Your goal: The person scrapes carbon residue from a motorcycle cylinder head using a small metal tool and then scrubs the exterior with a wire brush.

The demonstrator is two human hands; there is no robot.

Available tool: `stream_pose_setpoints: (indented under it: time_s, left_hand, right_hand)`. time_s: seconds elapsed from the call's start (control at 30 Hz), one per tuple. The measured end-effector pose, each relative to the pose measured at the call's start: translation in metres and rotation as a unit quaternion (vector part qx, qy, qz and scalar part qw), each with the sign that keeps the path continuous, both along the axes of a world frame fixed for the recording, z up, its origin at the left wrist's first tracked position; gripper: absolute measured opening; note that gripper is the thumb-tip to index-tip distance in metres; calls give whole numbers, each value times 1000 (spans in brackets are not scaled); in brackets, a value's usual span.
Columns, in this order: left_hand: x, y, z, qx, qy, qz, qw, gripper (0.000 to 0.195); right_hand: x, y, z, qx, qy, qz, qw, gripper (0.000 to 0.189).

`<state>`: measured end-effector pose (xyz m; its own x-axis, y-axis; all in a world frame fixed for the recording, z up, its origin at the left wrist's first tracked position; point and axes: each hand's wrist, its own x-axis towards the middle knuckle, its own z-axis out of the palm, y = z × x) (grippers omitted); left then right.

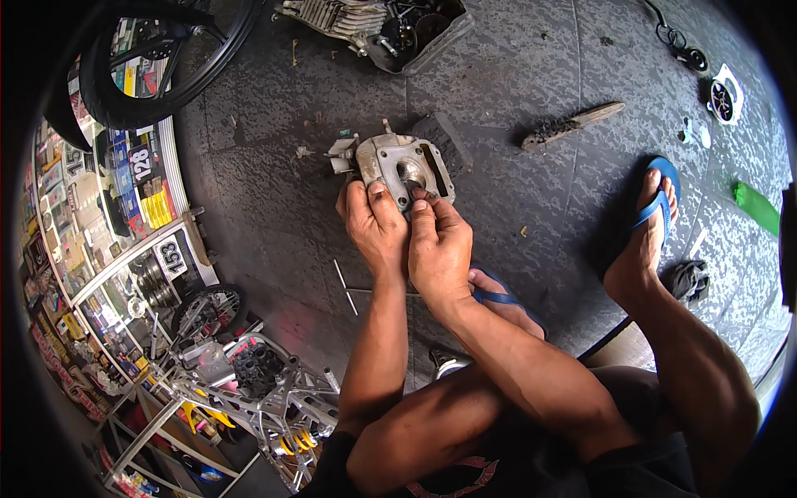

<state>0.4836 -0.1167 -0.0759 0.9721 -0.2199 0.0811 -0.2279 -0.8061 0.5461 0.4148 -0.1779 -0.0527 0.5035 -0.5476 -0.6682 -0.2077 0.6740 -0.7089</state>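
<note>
A metal engine cylinder head (390,163) is held before me, its flat mating face turned up and the round combustion chamber (411,176) showing. My left hand (375,218) grips its near left edge, with the thumb on the face. At the near rim of the chamber, my right hand (439,239) pinches a small dark piece (418,192) between thumb and fingers. Most of that piece is hidden, so I cannot tell what it is. Past the head's far right corner, a dark flat sheet (445,134) lies on the floor.
A wooden-handled brush (576,124) lies to the right. Beyond sits an engine case (429,37) with its inner parts exposed. A wheel (205,81), a glass display case (124,249) and a motorcycle frame (268,398) line the left. A green object (756,208) lies far right.
</note>
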Motion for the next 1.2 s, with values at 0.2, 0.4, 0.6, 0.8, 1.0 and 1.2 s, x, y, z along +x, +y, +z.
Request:
stream_pose_setpoints:
  time_s: [0.2,0.4,0.6,0.8,1.0,1.2]
  left_hand:
    - [-3,-4,5,-12,8,6,1000,25]
    - [-7,-13,10,-30,7,5,1000,25]
    - [-6,-14,13,-15,26,3,1000,25]
    - [-9,-18,11,-27,-4,8,1000,25]
    - [-1,-19,13,-32,12,11,999,25]
    - [-7,-20,14,-28,11,15,999,25]
  right_hand:
    - [3,-10,3,-8,37,46,998,32]
    - [-4,-33,-7,45,-13,105,993,24]
    - [-11,-57,-27,-16,-76,223,972,23]
    - [-16,-70,-46,26,-159,222,962,25]
    - [-20,-44,-29,5,-117,114,987,25]
    - [-17,-32,-24,-8,-75,120,990,26]
